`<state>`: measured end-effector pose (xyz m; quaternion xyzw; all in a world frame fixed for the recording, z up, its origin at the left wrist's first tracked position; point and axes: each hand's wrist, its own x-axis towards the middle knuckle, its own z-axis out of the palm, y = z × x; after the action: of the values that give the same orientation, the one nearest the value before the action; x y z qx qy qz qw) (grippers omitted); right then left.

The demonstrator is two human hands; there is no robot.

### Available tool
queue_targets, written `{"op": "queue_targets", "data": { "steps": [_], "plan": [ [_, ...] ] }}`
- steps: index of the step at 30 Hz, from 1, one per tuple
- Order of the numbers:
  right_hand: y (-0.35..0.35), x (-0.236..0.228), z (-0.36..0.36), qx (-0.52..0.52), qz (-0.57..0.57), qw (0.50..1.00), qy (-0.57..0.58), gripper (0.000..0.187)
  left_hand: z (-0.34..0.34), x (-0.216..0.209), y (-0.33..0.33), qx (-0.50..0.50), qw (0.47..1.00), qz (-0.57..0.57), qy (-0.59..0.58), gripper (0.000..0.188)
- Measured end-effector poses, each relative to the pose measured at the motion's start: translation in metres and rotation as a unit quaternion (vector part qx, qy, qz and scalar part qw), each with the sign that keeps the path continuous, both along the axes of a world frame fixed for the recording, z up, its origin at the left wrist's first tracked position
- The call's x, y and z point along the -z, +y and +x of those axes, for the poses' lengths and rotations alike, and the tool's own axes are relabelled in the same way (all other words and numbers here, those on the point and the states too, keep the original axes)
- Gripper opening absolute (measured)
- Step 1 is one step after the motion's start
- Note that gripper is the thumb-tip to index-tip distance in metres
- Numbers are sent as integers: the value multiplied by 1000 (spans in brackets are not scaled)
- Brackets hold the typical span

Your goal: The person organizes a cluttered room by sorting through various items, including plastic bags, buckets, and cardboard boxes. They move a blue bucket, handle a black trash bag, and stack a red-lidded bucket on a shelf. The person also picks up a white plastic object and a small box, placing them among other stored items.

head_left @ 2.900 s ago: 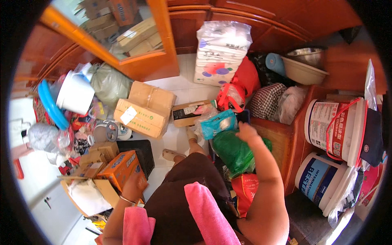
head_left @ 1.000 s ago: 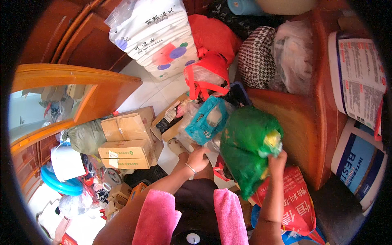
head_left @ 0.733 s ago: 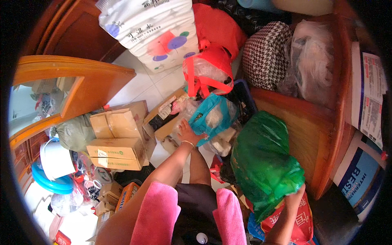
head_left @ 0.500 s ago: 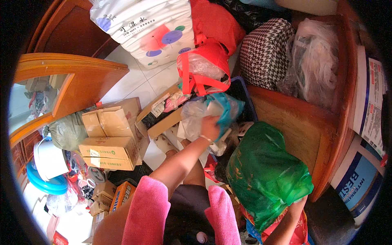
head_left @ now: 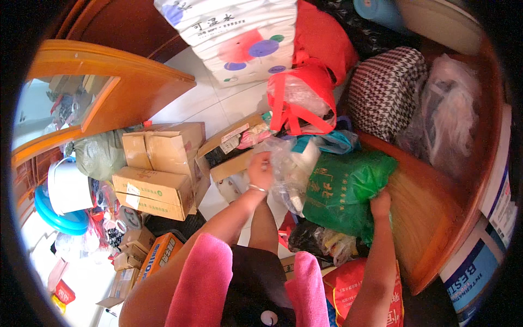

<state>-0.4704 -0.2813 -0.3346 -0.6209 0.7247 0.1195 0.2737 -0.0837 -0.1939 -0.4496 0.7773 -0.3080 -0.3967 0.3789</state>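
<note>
My left hand (head_left: 261, 170) is closed on the edge of a clear plastic bag (head_left: 286, 171), which has whitish things in or behind it. On the right, my right hand (head_left: 381, 206) grips the gathered side of a green plastic bag (head_left: 343, 191). The green bag hangs over the middle of the pile, close beside the clear one. Behind both bags lies a crumpled teal bag (head_left: 338, 141). Below the green bag sit a black plastic bag (head_left: 310, 240) and a red bag (head_left: 357, 289).
Cardboard boxes (head_left: 150, 193) are stacked at the left, near a white bucket (head_left: 68, 185) and an open wooden door (head_left: 136, 82). A red tote (head_left: 305, 103) and a large tissue pack (head_left: 239, 38) stand at the back. A wooden cabinet (head_left: 419, 218) borders the right, with a houndstooth bag (head_left: 387, 90).
My right hand has brought the green bag up and left over the pile. My left hand has come away from the teal bag toward the left, with the clear bag. The view has shifted.
</note>
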Motion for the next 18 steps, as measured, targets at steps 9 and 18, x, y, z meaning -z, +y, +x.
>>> {"op": "queue_targets", "data": {
  "steps": [9,18],
  "plan": [
    [-5,-179,141,-141,-225,936,230,52,167,57,90,183,871,305,-338,68],
    [93,-21,353,103,295,838,-447,35,216,108,29,258,853,321,-321,54]
  ]
}}
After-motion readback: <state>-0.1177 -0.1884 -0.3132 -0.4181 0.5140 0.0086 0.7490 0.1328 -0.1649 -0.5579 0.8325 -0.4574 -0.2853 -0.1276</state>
